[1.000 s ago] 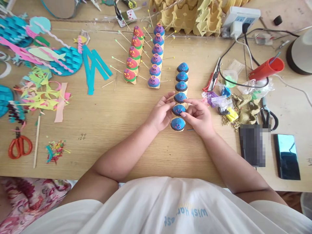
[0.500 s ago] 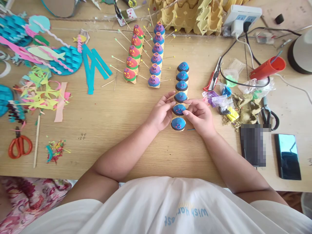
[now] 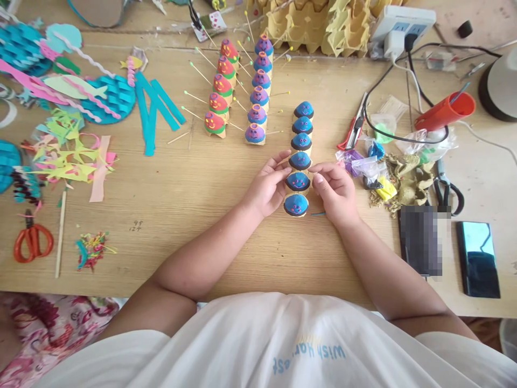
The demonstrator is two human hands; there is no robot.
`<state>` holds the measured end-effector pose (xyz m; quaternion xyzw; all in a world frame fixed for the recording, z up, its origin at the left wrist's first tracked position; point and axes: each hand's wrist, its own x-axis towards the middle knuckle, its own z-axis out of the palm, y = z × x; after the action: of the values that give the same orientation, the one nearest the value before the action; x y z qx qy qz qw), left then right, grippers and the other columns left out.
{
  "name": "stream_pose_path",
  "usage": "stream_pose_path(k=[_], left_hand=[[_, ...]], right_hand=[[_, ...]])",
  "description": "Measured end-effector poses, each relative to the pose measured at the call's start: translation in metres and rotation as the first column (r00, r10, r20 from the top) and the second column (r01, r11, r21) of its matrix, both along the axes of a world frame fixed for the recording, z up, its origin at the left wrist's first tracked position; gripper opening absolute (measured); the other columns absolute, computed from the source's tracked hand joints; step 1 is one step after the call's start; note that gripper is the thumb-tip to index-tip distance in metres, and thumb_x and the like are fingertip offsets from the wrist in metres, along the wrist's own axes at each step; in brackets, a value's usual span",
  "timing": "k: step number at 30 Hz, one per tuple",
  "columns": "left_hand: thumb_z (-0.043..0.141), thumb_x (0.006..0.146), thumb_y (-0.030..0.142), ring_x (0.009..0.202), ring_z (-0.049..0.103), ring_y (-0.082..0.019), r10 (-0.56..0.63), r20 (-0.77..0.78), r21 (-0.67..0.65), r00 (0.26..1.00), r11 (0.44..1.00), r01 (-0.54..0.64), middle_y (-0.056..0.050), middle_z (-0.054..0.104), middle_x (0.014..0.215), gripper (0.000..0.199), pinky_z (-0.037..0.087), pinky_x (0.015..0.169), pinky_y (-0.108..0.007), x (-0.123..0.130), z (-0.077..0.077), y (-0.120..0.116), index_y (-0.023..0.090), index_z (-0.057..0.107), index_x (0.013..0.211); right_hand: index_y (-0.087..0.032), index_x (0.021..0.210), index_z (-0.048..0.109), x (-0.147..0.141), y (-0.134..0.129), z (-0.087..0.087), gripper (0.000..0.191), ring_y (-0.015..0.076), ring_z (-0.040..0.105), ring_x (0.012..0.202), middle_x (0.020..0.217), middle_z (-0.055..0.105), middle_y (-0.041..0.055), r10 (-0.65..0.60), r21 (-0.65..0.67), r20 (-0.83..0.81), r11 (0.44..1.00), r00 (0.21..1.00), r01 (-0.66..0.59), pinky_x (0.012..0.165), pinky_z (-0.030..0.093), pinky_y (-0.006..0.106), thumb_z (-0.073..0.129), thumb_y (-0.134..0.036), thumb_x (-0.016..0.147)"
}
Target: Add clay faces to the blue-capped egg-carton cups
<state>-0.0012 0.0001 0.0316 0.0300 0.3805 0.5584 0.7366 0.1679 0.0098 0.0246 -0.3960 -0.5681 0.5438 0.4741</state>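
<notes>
A row of blue-capped egg-carton cups [image 3: 300, 160] with small faces stands on the wooden table, running away from me. My left hand [image 3: 271, 186] touches its left side around the fourth and fifth cups, fingers curled against the edge. On the other side my right hand [image 3: 334, 191] is beside the same cups, its thumb drawn back from the blue dome and a fingertip near the row's edge. Whether anything tiny is between those fingers is too small to tell. Pink dots show on the two nearest faces. A thin blue stick [image 3: 318, 214] lies by my right hand.
Red-green cups [image 3: 218, 102] and purple cups [image 3: 258, 97] with pins sticking out stand to the left. Rightward are a cutter [image 3: 356, 126], clay bags [image 3: 386, 188], black-handled scissors [image 3: 447, 191], a red cup [image 3: 444, 112] and a phone [image 3: 479, 260]. Paper scraps [image 3: 68, 156] lie far left.
My right thumb has lifted off the fifth blue cup and moved right, uncovering a pink dot on its face. My left hand has stayed in place.
</notes>
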Motion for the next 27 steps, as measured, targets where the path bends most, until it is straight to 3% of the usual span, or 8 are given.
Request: stream_pose_path(k=[5, 10, 16, 23, 27], left_hand=[[0.061, 0.096, 0.004, 0.095, 0.083, -0.012, -0.018, 0.010, 0.002, 1.000, 1.000, 0.018, 0.001, 0.084, 0.119, 0.054, 0.064, 0.091, -0.022, -0.003, 0.000, 0.000, 0.030, 0.063, 0.144], [0.057, 0.099, 0.003, 0.086, 0.081, -0.010, -0.023, -0.012, 0.031, 1.000, 0.999, 0.024, 0.002, 0.084, 0.106, 0.050, 0.063, 0.084, -0.021, -0.005, 0.003, -0.001, 0.029, 0.066, 0.141], [0.058, 0.102, 0.006, 0.093, 0.081, -0.009, 0.005, 0.016, 0.038, 1.000, 0.999, -0.006, 0.002, 0.082, 0.120, 0.054, 0.062, 0.088, -0.021, -0.004, 0.006, -0.001, 0.033, 0.060, 0.149], [0.058, 0.104, 0.011, 0.092, 0.078, -0.010, -0.021, 0.037, 0.081, 0.999, 0.997, 0.018, 0.001, 0.080, 0.107, 0.044, 0.058, 0.087, -0.021, -0.001, 0.007, -0.002, 0.029, 0.063, 0.144], [0.059, 0.103, 0.013, 0.086, 0.074, -0.009, -0.098, 0.045, 0.117, 0.994, 0.989, 0.092, 0.002, 0.078, 0.099, 0.033, 0.056, 0.082, -0.021, 0.003, 0.005, -0.005, 0.027, 0.067, 0.132]], right_hand=[[-0.027, 0.104, 0.074, 0.001, -0.002, -0.001, 0.039, 0.0160, 0.056, 0.070, 0.086, 0.067, 0.0027, -0.006, 0.066, 0.084, 0.998, 0.996, 0.000, 0.063, 0.048, 0.032, 0.075, -0.064, 0.093], [-0.028, 0.109, 0.075, 0.001, 0.000, -0.005, 0.036, 0.0145, 0.055, 0.066, 0.076, 0.063, -0.0005, 0.040, 0.101, 0.083, 0.994, 0.996, -0.049, 0.060, 0.047, 0.030, 0.075, -0.061, 0.095], [-0.025, 0.108, 0.072, 0.000, 0.005, -0.008, 0.043, 0.0142, 0.066, 0.073, 0.086, 0.073, 0.0003, 0.033, -0.076, -0.064, 0.996, 0.997, -0.038, 0.064, 0.054, 0.028, 0.088, -0.057, 0.083], [-0.027, 0.099, 0.070, -0.002, 0.009, -0.013, 0.041, 0.0064, 0.040, 0.052, 0.071, 0.057, -0.0070, -0.062, -0.193, -0.283, 0.981, 0.957, 0.007, 0.045, 0.036, 0.020, 0.095, -0.051, 0.078], [-0.028, 0.099, 0.069, -0.001, 0.010, -0.013, 0.038, 0.0086, 0.042, 0.055, 0.071, 0.050, -0.0066, -0.164, -0.209, -0.317, 0.973, 0.934, 0.099, 0.047, 0.040, 0.022, 0.093, -0.050, 0.080]])
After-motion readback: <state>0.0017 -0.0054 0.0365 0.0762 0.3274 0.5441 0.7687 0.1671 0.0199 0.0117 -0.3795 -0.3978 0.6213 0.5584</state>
